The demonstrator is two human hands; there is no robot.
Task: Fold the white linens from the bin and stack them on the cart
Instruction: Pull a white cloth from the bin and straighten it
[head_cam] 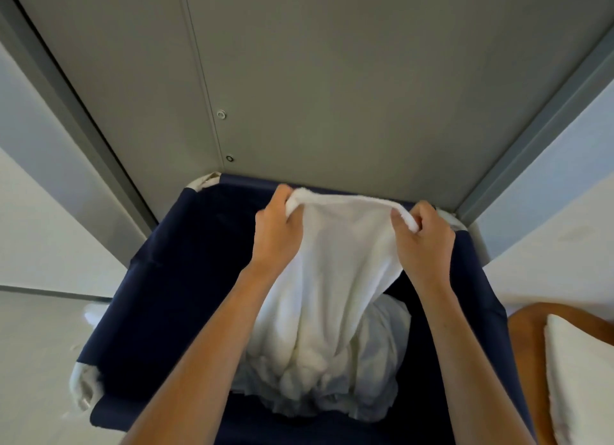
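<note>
Head view, the only one. Both arms reach out over the bin (159, 295), a navy fabric one. The left hand (275, 232) and right hand (422, 242) each grip the top edge of a white towel (335, 278). The fingers (294, 208) on both sides are curled tight round the hem, with a bunched corner in each fist. The edge is pulled nearly straight between them, above the bin's far edge.

The towel hangs down from there. Its lower end reaches the pile (382, 361) of white linen lying in the bin, toward the near right corner. I can't tell whether that end is clear of the pile or caught in it.

Step in hand, as I read it: one piece picked out and spread by its top edge, fold not yet begun. The next move calls for a higher lift so the tail comes free. Then the hands need to bring the two corners together for the first fold, keeping the hem level so the halves match.

At the right edge a stack (578, 378) of white cloth sits on a brown ledge (525, 345). That is likely the cart, and where this one should go.

Writing? None to read. The towel, the bin and the grey panel (332, 79) behind show no label or brand, only two small round fittings (221, 114).
</note>
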